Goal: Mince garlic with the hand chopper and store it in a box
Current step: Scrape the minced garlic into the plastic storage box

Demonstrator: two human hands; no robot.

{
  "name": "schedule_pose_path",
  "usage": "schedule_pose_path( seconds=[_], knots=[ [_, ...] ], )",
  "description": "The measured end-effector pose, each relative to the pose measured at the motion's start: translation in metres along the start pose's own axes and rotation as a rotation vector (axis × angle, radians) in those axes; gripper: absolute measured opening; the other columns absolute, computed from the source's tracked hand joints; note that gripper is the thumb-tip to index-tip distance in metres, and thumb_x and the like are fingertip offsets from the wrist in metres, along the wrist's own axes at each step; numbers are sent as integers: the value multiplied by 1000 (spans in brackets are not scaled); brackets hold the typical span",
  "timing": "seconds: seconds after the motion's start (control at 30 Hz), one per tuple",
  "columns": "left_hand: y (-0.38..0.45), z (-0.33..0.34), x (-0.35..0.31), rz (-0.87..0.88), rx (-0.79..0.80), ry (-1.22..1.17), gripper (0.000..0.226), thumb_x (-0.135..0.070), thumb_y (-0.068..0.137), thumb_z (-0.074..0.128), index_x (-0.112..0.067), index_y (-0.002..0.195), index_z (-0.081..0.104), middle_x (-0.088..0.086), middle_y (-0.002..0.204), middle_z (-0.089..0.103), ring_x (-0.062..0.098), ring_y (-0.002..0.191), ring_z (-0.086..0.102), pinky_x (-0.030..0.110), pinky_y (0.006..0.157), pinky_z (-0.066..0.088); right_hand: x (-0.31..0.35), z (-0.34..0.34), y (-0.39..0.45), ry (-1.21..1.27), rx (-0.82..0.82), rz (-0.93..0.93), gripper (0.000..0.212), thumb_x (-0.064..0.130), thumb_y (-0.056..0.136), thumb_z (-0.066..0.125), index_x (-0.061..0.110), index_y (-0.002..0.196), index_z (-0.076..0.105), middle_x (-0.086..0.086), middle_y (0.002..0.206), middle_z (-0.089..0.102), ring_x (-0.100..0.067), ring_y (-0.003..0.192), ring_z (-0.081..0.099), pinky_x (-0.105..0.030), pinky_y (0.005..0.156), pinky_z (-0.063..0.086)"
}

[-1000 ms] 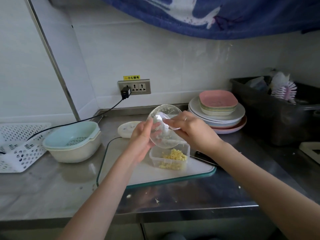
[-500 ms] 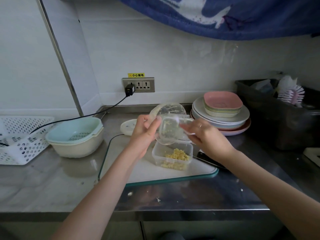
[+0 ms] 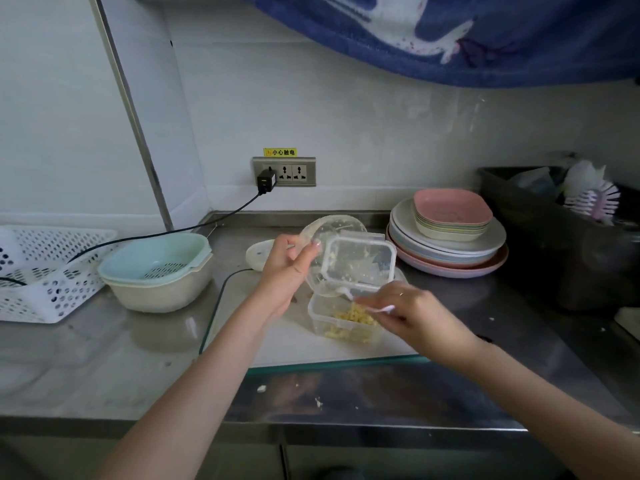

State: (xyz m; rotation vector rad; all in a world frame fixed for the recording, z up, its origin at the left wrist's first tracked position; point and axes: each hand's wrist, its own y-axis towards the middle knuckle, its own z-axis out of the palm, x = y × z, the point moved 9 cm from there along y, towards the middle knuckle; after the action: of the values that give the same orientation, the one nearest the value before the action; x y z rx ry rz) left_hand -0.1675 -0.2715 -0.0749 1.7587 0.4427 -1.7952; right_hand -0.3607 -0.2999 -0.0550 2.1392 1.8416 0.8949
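My left hand (image 3: 287, 271) grips the clear round chopper bowl (image 3: 322, 233), tilted with its mouth toward me over the small clear box (image 3: 323, 323). Minced garlic (image 3: 353, 317) lies in the box. A clear rectangular clip lid (image 3: 360, 261), smeared with garlic bits, shows in front of the bowl; I cannot tell what holds it. My right hand (image 3: 415, 317) pinches a small white utensil (image 3: 381, 309), its tip at the bowl's lower rim above the box. The box stands on a glass cutting board (image 3: 277, 344).
The chopper's white round lid (image 3: 258, 252) lies behind the board. A pale blue colander in a cream bowl (image 3: 156, 261) and a white perforated basket (image 3: 45, 271) stand left. Stacked plates (image 3: 450, 237) and a dark bin (image 3: 554, 244) stand right. Garlic crumbs dot the steel counter's front edge (image 3: 318, 403).
My right hand has drawn out of the bowl and down to its lower rim. The rectangular lid has come into view in front of the bowl. My left hand still keeps the bowl tilted.
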Motion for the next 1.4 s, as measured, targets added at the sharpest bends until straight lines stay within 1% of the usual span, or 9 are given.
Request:
schedule_pose_path(
  seconds=[0.17,0.27,0.37,0.53,0.73,0.83,0.97,1.1,1.4],
  knots=[
    [-1,-6,5,-125,-13,-97,47,-42,94,54,-4,120,46,13,118,65,22,102,67,33,70,57,-5,-57,24,-113,-328,-24,31,11,90,58,13,120,65,-8,93,68,-18,86,60,-21,76,45],
    [-7,4,4,-241,43,-179,39,-46,99,41,-14,119,51,15,113,67,28,95,69,38,74,58,8,-53,55,-274,-216,-168,42,-2,84,65,7,124,62,-9,102,69,-23,95,58,-28,80,48],
    [-11,10,7,-341,91,-228,40,-50,97,41,-28,128,50,16,116,66,35,100,67,50,88,53,17,-45,72,-456,-122,-296,47,-2,77,71,7,122,63,-8,105,70,-30,94,62,-39,62,57],
    [-11,7,16,-406,166,-325,53,-64,90,39,-31,129,54,17,115,66,38,99,67,54,92,50,29,-43,60,-497,-99,-449,37,20,87,48,7,117,66,-5,99,71,-20,97,54,-32,64,57],
    [-17,14,18,-454,220,-441,57,-67,85,43,-28,124,58,18,111,66,38,100,67,47,70,58,24,-57,72,-264,-413,-71,24,14,89,52,2,94,72,-11,63,60,-27,69,55,-34,58,48],
    [-18,22,14,-443,240,-543,53,-61,89,45,-26,127,57,18,113,62,40,102,65,56,75,56,22,-40,82,-158,-372,84,33,28,89,45,15,100,74,-5,73,66,-21,83,54,-30,71,39],
    [-16,25,10,-425,272,-622,56,-65,91,37,-28,128,56,17,113,59,37,91,67,65,83,49,26,-30,80,-278,-301,53,43,47,86,36,33,97,75,11,77,60,-3,89,39,-27,74,15],
    [-19,26,14,-437,271,-652,57,-65,90,38,-28,129,56,19,122,52,42,107,59,67,82,49,23,-53,72,-285,-552,138,39,41,84,45,19,82,77,4,68,56,-6,88,40,-27,74,15],
    [-17,21,14,-410,276,-668,39,-52,95,40,-25,114,62,17,111,60,40,96,62,71,85,44,19,-32,71,-180,-434,146,44,53,84,39,32,97,76,9,90,53,-4,102,40,-40,102,22]
  ],
)
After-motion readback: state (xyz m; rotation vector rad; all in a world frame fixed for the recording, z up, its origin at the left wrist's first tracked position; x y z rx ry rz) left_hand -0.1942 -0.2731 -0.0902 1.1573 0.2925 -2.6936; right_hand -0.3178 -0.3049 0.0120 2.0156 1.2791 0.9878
